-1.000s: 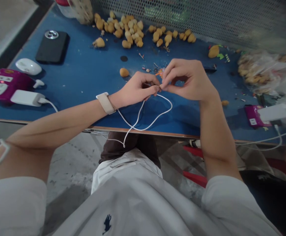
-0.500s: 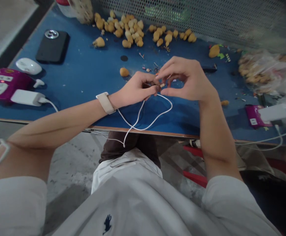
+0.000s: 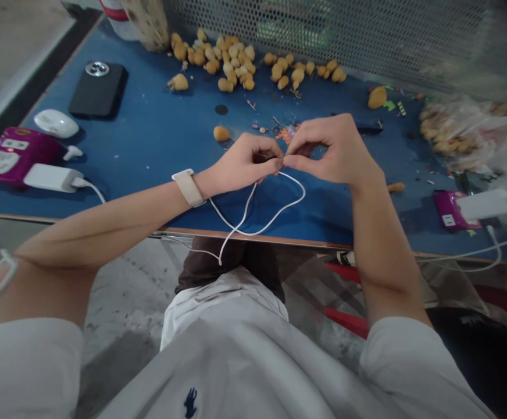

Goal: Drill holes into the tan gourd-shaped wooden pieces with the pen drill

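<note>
My left hand (image 3: 245,166) and my right hand (image 3: 332,151) meet over the blue table (image 3: 149,139), fingertips pinched together around a tiny part I cannot make out. A white cable (image 3: 257,218) comes out of my left hand's grip, loops on the table under both hands and hangs off the front edge. A pale watch band sits on my left wrist. Small orange and pink bits (image 3: 286,132) lie just behind my fingers.
Several yellow lumps (image 3: 231,58) are heaped at the back by a metal mesh. A black phone (image 3: 97,89), a white case (image 3: 56,123) and a purple power strip (image 3: 7,160) with a white charger lie left. A plastic bag (image 3: 463,134) and another purple socket (image 3: 452,210) lie right.
My right-hand fingers opened slightly half a second ago, then closed back against my left fingertips. The view has shifted down a little.
</note>
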Tool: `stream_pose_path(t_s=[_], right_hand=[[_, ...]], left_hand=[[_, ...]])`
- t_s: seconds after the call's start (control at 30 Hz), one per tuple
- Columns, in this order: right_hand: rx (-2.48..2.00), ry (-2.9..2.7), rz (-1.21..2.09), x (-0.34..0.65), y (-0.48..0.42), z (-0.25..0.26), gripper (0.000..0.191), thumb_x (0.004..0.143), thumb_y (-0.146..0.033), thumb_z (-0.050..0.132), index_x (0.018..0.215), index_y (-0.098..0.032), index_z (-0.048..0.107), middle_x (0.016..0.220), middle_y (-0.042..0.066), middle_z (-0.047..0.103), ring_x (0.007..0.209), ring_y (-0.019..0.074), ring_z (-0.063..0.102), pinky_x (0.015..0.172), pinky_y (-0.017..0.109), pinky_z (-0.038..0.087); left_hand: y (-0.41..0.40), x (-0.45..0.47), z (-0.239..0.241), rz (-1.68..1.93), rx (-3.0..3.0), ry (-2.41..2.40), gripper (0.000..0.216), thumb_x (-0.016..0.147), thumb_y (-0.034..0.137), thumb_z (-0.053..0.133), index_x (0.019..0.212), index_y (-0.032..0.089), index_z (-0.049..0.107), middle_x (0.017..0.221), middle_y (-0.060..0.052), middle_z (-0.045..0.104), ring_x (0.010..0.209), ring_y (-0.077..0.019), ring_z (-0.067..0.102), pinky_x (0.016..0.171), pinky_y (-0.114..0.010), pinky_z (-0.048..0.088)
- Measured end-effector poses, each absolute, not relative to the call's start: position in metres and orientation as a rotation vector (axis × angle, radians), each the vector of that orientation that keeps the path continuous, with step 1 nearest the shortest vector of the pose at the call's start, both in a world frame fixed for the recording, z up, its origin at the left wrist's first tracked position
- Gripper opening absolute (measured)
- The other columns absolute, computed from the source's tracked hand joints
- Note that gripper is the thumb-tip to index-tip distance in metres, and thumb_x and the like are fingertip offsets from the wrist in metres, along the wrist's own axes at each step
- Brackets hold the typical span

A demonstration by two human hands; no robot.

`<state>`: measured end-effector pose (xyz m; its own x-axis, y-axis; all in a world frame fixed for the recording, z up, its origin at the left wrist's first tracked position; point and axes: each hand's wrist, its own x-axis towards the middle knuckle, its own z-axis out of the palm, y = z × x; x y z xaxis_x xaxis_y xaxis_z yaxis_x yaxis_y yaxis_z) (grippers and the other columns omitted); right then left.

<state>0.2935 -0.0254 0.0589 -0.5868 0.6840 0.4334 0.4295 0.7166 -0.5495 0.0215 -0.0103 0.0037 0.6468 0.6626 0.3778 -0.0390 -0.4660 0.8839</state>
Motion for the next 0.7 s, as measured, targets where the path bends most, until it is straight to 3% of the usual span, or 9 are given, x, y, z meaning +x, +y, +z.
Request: stream_pose_path(t_s=[0.07,0.1,0.2,0.37,0.5,0.63,0.7], right_hand=[[-0.805,-2.246,0.533,0.2922,-0.0264,0.0596,0.015,0.102,-0.049,0.101,0.105,-0.035,0.098,0.101,0.003,0.092,0.079,0.0239,0.081,0.069,0.042,0.066],[-0.781,-2.253,0.516,0.2916,-0.0263,0.0599,0.014,0.102,-0.047,0.1,0.099,-0.034,0.096,0.095,0.002,0.09,0.074,0.022,0.078,0.067,0.041,0.063],[-0.75,-2.314,0.429,0.2905,-0.0246,0.0595,0.038,0.106,-0.049,0.097,0.076,-0.032,0.084,0.067,-0.002,0.073,0.058,0.0169,0.062,0.061,0.04,0.053],[-0.751,-2.25,0.482,0.2889,-0.0252,0.0592,0.014,0.098,-0.044,0.099,0.101,-0.032,0.094,0.093,0.001,0.088,0.066,0.0188,0.076,0.058,0.038,0.055],[-0.871,-2.32,0.427,0.2904,-0.0256,0.0575,0.038,0.113,-0.061,0.093,0.089,-0.033,0.085,0.083,0.003,0.08,0.073,0.0247,0.074,0.071,0.045,0.061],[-0.912,-2.309,0.501,0.2954,-0.0216,0.0529,0.033,0.109,-0.068,0.097,0.109,-0.036,0.092,0.106,0.005,0.088,0.084,0.0278,0.079,0.074,0.046,0.064],[-0.919,-2.348,0.477,0.2964,-0.0199,0.0512,0.035,0.113,-0.067,0.092,0.101,-0.034,0.089,0.096,0.004,0.084,0.083,0.027,0.076,0.079,0.045,0.064]], left_hand=[[-0.0095,0.0219,0.0032,0.91,1.887,0.488,0.044,0.119,0.049,0.104,0.095,0.022,0.078,0.072,-0.001,0.07,0.058,-0.0159,0.063,0.056,-0.026,0.051],[-0.0093,0.0219,0.0031,0.911,1.892,0.487,0.044,0.118,0.048,0.104,0.094,0.023,0.077,0.071,0.0,0.07,0.059,-0.016,0.063,0.056,-0.026,0.05],[-0.0097,0.0217,0.0037,0.901,1.92,0.498,0.042,0.117,0.045,0.103,0.093,0.022,0.078,0.07,0.0,0.068,0.06,-0.0161,0.063,0.057,-0.026,0.049],[-0.0108,0.0214,0.0047,0.908,1.923,0.514,0.042,0.12,0.045,0.101,0.094,0.021,0.078,0.071,0.0,0.069,0.06,-0.0156,0.064,0.06,-0.026,0.052],[-0.011,0.0222,0.0042,0.904,1.916,0.519,0.042,0.12,0.044,0.101,0.094,0.022,0.077,0.068,0.001,0.066,0.058,-0.0156,0.065,0.06,-0.025,0.053],[-0.0109,0.0219,0.0042,0.907,1.917,0.517,0.041,0.119,0.044,0.101,0.094,0.022,0.078,0.068,0.001,0.067,0.058,-0.0159,0.065,0.057,-0.025,0.052],[-0.0108,0.021,0.0043,0.902,1.922,0.511,0.04,0.12,0.044,0.099,0.094,0.022,0.078,0.069,0.001,0.068,0.057,-0.0153,0.064,0.057,-0.025,0.052]])
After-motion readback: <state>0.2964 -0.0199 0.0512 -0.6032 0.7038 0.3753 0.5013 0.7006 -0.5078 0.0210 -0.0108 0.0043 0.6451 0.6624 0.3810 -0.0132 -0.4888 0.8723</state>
